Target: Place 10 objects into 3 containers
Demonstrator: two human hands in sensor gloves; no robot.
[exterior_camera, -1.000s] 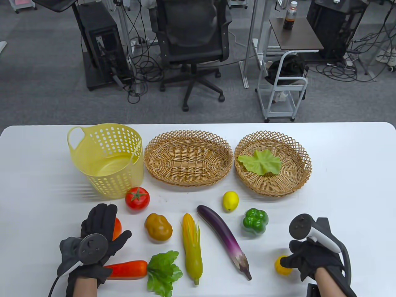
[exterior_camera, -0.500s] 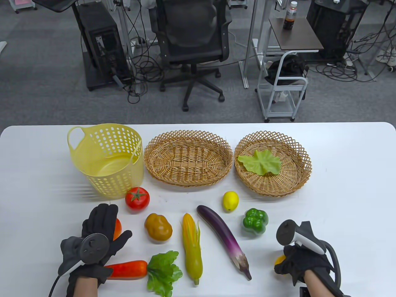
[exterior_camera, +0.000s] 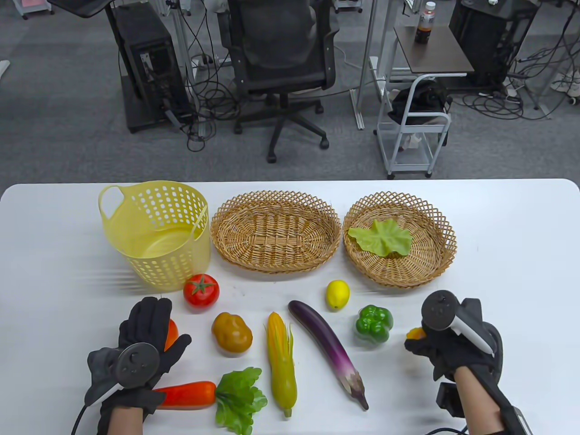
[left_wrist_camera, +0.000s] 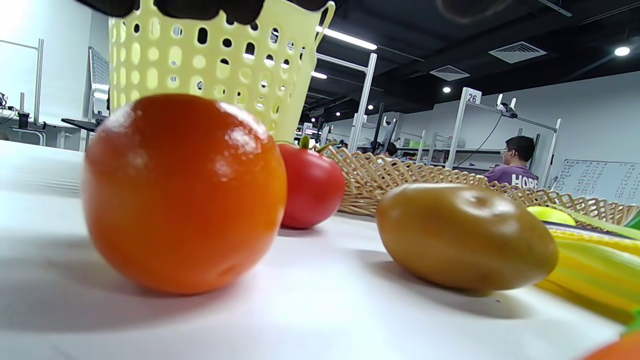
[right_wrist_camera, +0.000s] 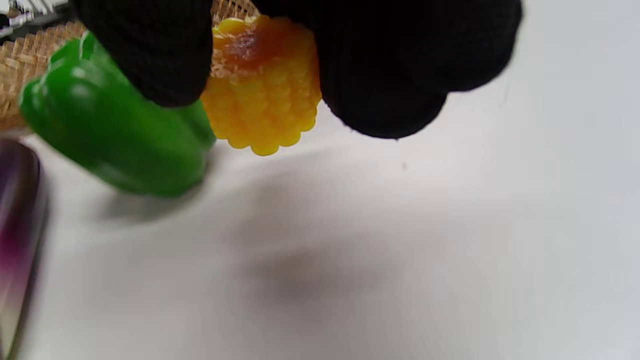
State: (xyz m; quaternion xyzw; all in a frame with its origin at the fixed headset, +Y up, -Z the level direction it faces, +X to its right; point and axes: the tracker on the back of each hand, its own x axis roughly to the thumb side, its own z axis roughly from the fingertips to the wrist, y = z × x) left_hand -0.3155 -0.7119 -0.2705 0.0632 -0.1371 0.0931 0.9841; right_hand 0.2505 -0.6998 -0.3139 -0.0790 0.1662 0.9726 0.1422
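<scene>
yellow knobbly corn piece (right_wrist_camera: 262, 85) sits pinched in the black-gloved right hand (exterior_camera: 446, 346), lifted off the white table (exterior_camera: 512, 253) beside the green plastic pepper (exterior_camera: 374, 323); left hand (exterior_camera: 142, 340) rests flat, fingers spread, over the orange fruit (left_wrist_camera: 182, 192).

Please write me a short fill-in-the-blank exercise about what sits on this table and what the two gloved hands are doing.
1. The right hand holds a small piece of ____.
2. The round wicker basket contains one ____ leaf.
3. The yellow plastic basket stands on the table's ____ side.
4. The left hand rests beside the ____ fruit.

Missing words: corn; lettuce; left; orange
</scene>
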